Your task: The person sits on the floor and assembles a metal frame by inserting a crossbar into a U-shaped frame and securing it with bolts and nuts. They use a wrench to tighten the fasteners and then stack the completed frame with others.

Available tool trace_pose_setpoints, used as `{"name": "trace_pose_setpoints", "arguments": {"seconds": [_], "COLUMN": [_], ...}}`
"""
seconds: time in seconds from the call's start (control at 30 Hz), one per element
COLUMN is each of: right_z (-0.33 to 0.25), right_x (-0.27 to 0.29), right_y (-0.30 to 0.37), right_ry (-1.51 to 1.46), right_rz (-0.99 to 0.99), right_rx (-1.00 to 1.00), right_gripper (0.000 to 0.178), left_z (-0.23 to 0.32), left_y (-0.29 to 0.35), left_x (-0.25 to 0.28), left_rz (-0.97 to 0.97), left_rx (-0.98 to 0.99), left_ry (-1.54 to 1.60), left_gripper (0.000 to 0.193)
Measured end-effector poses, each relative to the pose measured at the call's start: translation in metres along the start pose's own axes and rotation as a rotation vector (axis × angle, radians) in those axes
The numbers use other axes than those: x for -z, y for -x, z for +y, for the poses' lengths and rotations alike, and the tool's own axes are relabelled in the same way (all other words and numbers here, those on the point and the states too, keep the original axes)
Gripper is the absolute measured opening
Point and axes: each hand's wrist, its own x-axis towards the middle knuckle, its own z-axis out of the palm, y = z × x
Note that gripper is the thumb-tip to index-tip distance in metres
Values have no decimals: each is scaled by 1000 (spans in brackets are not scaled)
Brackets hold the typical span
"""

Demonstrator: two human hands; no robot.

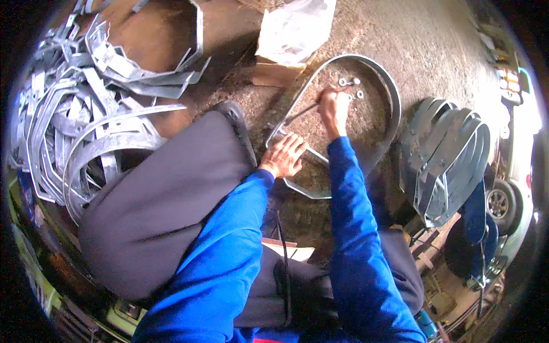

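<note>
A large grey metal band (394,94), bent into a rounded loop with an angular end, lies on the rough ground before me. My left hand (284,155) grips its near left corner, with the fingers curled over the metal. Inside the loop, my right hand (334,111) is closed, its fingertips pointing down beside several small nuts and washers (359,94). What those fingers hold is hidden. A thin dark bar (302,114) runs from the band's left side toward my right hand; whether I hold it cannot be made out.
A tangled heap of bent metal bands (108,123) fills the left side. Several matching bands (443,157) stand together at the right. A white plastic bag (297,31) sits in a cardboard box (275,75) beyond the loop. A vehicle wheel (501,206) shows farther right.
</note>
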Motion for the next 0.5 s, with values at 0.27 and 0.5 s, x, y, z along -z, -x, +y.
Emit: {"name": "trace_pose_setpoints", "arguments": {"seconds": [0.27, 0.5], "right_z": [-35, -28], "right_x": [-24, -39], "right_y": [-1, -29], "right_ry": [97, -175], "right_rz": [41, -415], "right_rx": [-94, -519], "right_gripper": [45, 45], "left_z": [0, -1], "left_y": [-2, 2], "left_x": [1, 0], "left_rz": [9, 19], "left_rx": [0, 15], "left_ry": [20, 10], "left_gripper": [50, 49]}}
